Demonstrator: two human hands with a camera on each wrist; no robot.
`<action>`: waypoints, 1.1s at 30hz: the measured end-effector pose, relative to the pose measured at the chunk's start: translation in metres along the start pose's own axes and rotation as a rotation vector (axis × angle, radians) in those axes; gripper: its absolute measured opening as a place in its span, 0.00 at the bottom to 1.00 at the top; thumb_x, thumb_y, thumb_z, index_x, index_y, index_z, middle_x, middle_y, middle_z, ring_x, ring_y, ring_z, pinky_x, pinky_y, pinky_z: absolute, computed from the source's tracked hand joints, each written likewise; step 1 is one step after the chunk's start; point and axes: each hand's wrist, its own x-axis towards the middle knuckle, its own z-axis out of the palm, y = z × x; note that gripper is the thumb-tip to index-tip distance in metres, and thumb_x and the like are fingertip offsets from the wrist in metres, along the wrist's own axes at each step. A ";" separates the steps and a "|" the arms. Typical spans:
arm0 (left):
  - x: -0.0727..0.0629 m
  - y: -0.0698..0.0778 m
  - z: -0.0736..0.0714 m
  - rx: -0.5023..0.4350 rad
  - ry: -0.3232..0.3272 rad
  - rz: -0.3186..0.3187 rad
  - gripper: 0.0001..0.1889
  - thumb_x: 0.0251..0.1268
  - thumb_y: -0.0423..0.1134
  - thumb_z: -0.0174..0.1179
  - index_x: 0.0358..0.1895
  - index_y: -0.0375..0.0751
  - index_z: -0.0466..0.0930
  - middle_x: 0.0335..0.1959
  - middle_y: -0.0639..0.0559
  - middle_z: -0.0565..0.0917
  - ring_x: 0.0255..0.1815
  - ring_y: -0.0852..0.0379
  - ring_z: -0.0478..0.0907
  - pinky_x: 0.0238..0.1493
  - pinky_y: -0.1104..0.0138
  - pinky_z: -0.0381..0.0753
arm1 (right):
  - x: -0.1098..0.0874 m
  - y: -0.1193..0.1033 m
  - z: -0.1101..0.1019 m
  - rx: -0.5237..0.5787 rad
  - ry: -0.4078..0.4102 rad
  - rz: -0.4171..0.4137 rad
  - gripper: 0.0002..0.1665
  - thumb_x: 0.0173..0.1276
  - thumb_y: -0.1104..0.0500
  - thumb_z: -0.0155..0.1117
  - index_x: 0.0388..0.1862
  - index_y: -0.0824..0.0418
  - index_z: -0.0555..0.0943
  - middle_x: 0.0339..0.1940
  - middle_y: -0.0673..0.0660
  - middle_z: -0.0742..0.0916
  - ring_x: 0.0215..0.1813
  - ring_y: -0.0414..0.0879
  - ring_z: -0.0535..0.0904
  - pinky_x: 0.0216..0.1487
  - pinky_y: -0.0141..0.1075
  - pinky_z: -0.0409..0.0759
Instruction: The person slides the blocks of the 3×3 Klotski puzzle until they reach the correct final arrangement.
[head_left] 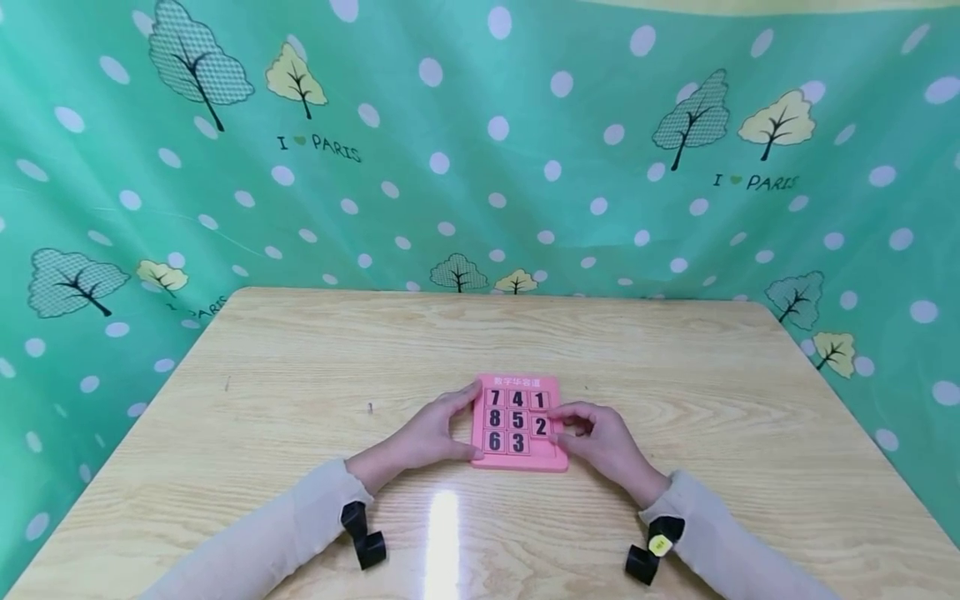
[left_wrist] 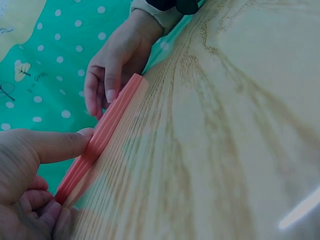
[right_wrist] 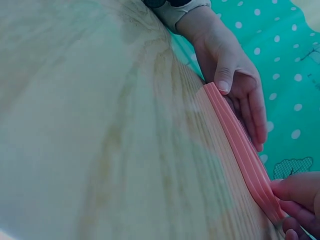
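Observation:
A pink sliding number puzzle (head_left: 517, 463) lies flat on the table, its rows reading 7 4 1, 8 5 2 and 6 3, with a gap at the lower right. Tile 2 (head_left: 540, 427) sits slightly lower than tile 5 beside it. My left hand (head_left: 431, 429) grips the left side of the frame, thumb at the near corner and fingers at the far one. At the right side, the thumb and index finger of my right hand (head_left: 606, 440) hold the puzzle's edge beside tile 2. Both wrist views show the pink frame edge-on, hiding the tiles.
The wood-grain table (head_left: 337, 350) extends around the puzzle on all sides. Behind it hangs a green dotted curtain (head_left: 495, 192) with printed trees. A bright light reflection falls on the tabletop near the left forearm. Each sleeve carries a black wrist device.

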 end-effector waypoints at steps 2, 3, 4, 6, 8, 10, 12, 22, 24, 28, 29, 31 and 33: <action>0.000 0.000 0.001 0.010 0.001 -0.005 0.52 0.43 0.37 0.73 0.73 0.38 0.51 0.74 0.47 0.54 0.74 0.47 0.51 0.73 0.53 0.49 | -0.002 0.001 -0.001 0.007 -0.007 -0.004 0.17 0.53 0.65 0.72 0.44 0.61 0.84 0.42 0.55 0.86 0.34 0.43 0.74 0.33 0.29 0.74; 0.000 0.000 0.001 0.012 0.001 -0.009 0.52 0.43 0.37 0.73 0.73 0.39 0.51 0.74 0.47 0.54 0.74 0.48 0.51 0.73 0.54 0.49 | -0.003 0.001 -0.001 0.008 -0.009 -0.004 0.17 0.53 0.65 0.72 0.44 0.61 0.84 0.42 0.55 0.86 0.34 0.43 0.74 0.33 0.29 0.74; 0.000 0.000 0.001 0.013 0.003 -0.009 0.52 0.43 0.37 0.73 0.73 0.38 0.51 0.74 0.47 0.54 0.74 0.48 0.51 0.73 0.54 0.49 | -0.003 0.001 -0.001 0.010 -0.012 -0.003 0.17 0.53 0.65 0.72 0.44 0.61 0.84 0.43 0.56 0.86 0.34 0.42 0.74 0.33 0.28 0.75; 0.000 0.000 0.001 0.017 -0.001 -0.018 0.52 0.44 0.38 0.73 0.73 0.40 0.51 0.75 0.49 0.54 0.74 0.50 0.50 0.73 0.56 0.49 | -0.004 0.001 -0.002 0.010 -0.021 -0.004 0.17 0.53 0.65 0.72 0.44 0.61 0.84 0.43 0.56 0.86 0.34 0.43 0.74 0.33 0.29 0.75; 0.000 0.000 0.001 0.011 -0.004 -0.013 0.52 0.44 0.37 0.73 0.73 0.39 0.51 0.74 0.48 0.54 0.74 0.49 0.50 0.73 0.55 0.49 | -0.004 0.000 -0.002 0.010 -0.026 0.010 0.17 0.52 0.65 0.72 0.43 0.61 0.85 0.43 0.56 0.86 0.34 0.43 0.75 0.33 0.29 0.76; 0.000 0.000 0.001 0.001 -0.004 -0.008 0.51 0.44 0.37 0.73 0.73 0.38 0.51 0.74 0.47 0.54 0.74 0.48 0.50 0.73 0.54 0.49 | -0.005 0.001 -0.002 0.005 -0.032 0.022 0.17 0.52 0.64 0.72 0.43 0.60 0.85 0.42 0.55 0.86 0.35 0.44 0.75 0.33 0.29 0.76; -0.001 0.000 0.001 -0.002 -0.003 -0.006 0.51 0.44 0.38 0.73 0.73 0.37 0.51 0.74 0.47 0.54 0.74 0.47 0.50 0.73 0.53 0.49 | -0.006 0.000 -0.002 0.001 -0.035 0.033 0.17 0.52 0.64 0.72 0.43 0.59 0.85 0.41 0.54 0.86 0.34 0.44 0.75 0.33 0.29 0.76; -0.002 0.002 0.000 0.006 0.003 0.000 0.51 0.44 0.37 0.73 0.73 0.37 0.52 0.74 0.45 0.54 0.74 0.46 0.51 0.73 0.52 0.49 | -0.011 0.001 -0.003 0.006 -0.060 0.002 0.16 0.52 0.63 0.72 0.43 0.60 0.85 0.41 0.54 0.86 0.36 0.42 0.76 0.36 0.29 0.77; -0.002 0.001 0.001 0.005 0.004 0.001 0.51 0.44 0.37 0.73 0.73 0.36 0.52 0.74 0.45 0.54 0.74 0.46 0.51 0.73 0.52 0.49 | -0.012 0.002 -0.004 0.008 -0.068 0.001 0.16 0.53 0.62 0.72 0.43 0.60 0.85 0.41 0.54 0.86 0.36 0.42 0.76 0.35 0.29 0.77; -0.002 0.000 0.001 0.000 0.002 -0.002 0.51 0.44 0.38 0.73 0.73 0.36 0.52 0.74 0.45 0.54 0.74 0.45 0.51 0.73 0.52 0.49 | -0.015 0.001 -0.005 0.032 -0.084 0.003 0.18 0.52 0.61 0.73 0.44 0.60 0.84 0.41 0.55 0.86 0.36 0.42 0.76 0.36 0.29 0.77; -0.001 0.000 0.001 -0.002 0.002 -0.002 0.51 0.44 0.38 0.73 0.73 0.36 0.52 0.74 0.45 0.54 0.74 0.45 0.51 0.73 0.52 0.49 | -0.016 0.000 -0.005 0.041 -0.085 0.004 0.18 0.52 0.61 0.73 0.44 0.60 0.84 0.42 0.55 0.86 0.37 0.43 0.76 0.36 0.29 0.77; -0.002 0.000 0.001 -0.002 0.001 -0.005 0.52 0.44 0.38 0.73 0.73 0.37 0.52 0.74 0.45 0.54 0.74 0.45 0.51 0.73 0.52 0.49 | -0.016 0.000 -0.005 0.054 -0.088 0.000 0.18 0.52 0.60 0.73 0.44 0.61 0.84 0.43 0.56 0.86 0.37 0.43 0.77 0.37 0.29 0.77; -0.002 0.001 0.001 -0.002 0.002 -0.010 0.52 0.44 0.37 0.73 0.73 0.37 0.52 0.74 0.45 0.54 0.74 0.46 0.51 0.73 0.52 0.49 | -0.017 -0.001 -0.005 0.063 -0.088 -0.002 0.18 0.52 0.60 0.73 0.44 0.61 0.84 0.44 0.56 0.86 0.38 0.44 0.77 0.38 0.29 0.77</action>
